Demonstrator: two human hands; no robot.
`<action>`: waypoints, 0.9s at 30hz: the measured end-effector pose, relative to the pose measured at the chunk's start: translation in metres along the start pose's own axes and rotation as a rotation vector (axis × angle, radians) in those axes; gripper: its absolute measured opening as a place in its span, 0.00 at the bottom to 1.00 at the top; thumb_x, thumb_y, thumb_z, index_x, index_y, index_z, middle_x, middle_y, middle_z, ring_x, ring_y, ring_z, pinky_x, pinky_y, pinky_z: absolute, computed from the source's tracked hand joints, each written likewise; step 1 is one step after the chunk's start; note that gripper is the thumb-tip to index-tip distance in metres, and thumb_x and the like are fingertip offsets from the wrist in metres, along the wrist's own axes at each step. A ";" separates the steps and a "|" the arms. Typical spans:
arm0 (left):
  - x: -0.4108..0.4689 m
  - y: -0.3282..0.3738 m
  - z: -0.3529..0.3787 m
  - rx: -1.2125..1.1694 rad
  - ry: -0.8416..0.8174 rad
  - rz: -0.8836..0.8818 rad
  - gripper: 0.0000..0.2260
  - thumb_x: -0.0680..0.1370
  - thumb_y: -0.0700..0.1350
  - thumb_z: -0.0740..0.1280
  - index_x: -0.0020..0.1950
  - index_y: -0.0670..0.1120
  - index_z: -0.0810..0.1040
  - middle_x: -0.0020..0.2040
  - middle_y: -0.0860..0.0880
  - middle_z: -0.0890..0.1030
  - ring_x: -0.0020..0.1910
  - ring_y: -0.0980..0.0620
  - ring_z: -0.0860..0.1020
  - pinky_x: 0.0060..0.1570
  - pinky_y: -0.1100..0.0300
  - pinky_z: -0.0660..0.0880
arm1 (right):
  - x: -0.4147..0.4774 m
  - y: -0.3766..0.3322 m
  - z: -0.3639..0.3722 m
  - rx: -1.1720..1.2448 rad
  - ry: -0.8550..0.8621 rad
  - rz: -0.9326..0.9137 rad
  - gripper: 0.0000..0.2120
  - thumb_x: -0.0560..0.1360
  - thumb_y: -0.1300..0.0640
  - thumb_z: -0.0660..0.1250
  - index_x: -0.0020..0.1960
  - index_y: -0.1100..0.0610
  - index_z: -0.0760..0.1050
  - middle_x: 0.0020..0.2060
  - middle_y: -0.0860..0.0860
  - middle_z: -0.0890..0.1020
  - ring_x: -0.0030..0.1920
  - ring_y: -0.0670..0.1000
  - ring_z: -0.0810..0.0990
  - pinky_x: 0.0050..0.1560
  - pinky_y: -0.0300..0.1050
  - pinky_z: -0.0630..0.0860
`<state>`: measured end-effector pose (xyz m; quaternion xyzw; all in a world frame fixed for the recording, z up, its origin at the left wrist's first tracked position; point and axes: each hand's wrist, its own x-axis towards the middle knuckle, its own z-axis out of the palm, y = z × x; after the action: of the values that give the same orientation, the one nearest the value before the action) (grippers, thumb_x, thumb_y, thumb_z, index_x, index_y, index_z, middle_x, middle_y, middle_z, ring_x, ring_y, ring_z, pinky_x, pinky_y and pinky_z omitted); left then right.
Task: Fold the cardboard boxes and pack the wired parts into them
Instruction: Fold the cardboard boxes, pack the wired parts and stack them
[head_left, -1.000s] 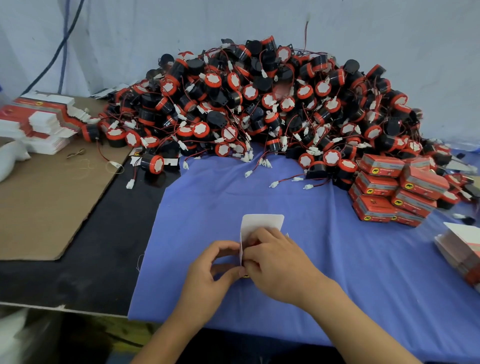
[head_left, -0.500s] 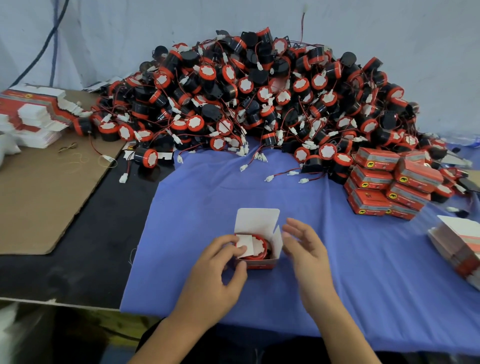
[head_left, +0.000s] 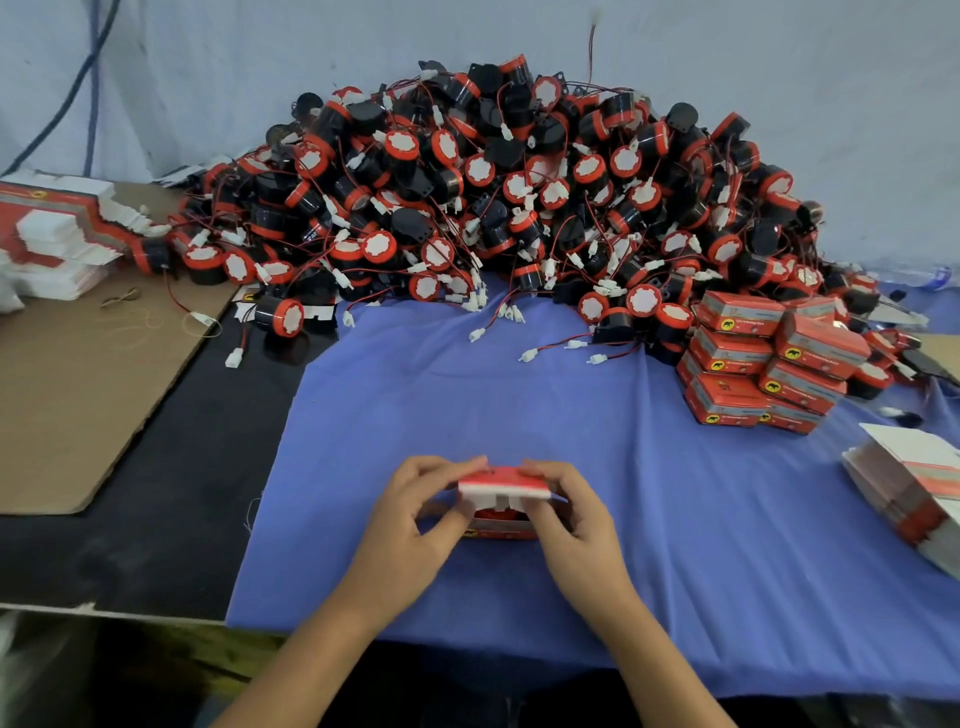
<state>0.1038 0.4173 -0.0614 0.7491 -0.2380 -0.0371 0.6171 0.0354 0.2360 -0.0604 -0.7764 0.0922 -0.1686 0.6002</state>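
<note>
Red cardboard box (head_left: 501, 478) on blue cloth (head_left: 675, 519) near front edge, lid flap partly down. I see left hand (head_left: 410, 525) gripping its left end, right hand (head_left: 576, 519) gripping right end. Pile of wired parts (head_left: 519, 197) behind; packed boxes (head_left: 763, 364) at right.

We glimpse only a red sliver of the part (head_left: 496, 515) inside the box (head_left: 503, 480), our left hand (head_left: 415, 512) and right hand (head_left: 571, 514) covering its ends; the flat blanks (head_left: 909, 483) run off the right edge; print on the packed boxes (head_left: 763, 358) is unreadably small.
</note>
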 end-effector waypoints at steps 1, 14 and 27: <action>-0.003 -0.001 0.000 0.064 0.005 0.022 0.24 0.78 0.33 0.71 0.63 0.61 0.80 0.63 0.55 0.74 0.61 0.59 0.77 0.61 0.61 0.78 | -0.002 0.001 -0.002 -0.003 -0.034 0.007 0.16 0.79 0.63 0.64 0.58 0.43 0.80 0.62 0.43 0.82 0.61 0.46 0.81 0.60 0.51 0.80; -0.012 -0.004 -0.003 0.257 -0.091 0.116 0.22 0.77 0.42 0.69 0.70 0.57 0.78 0.74 0.60 0.71 0.75 0.65 0.67 0.71 0.72 0.62 | -0.012 0.011 -0.013 -0.154 -0.118 -0.155 0.26 0.76 0.62 0.67 0.71 0.43 0.74 0.72 0.38 0.74 0.75 0.44 0.69 0.68 0.49 0.76; -0.013 -0.007 0.001 0.247 -0.001 0.116 0.17 0.77 0.48 0.73 0.62 0.66 0.80 0.69 0.62 0.76 0.69 0.62 0.74 0.67 0.71 0.68 | -0.011 0.017 -0.009 -0.227 -0.074 -0.242 0.20 0.82 0.56 0.62 0.69 0.38 0.76 0.74 0.36 0.71 0.76 0.42 0.67 0.72 0.50 0.71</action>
<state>0.0940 0.4228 -0.0714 0.8044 -0.2837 0.0280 0.5212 0.0231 0.2271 -0.0765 -0.8504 -0.0055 -0.1994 0.4868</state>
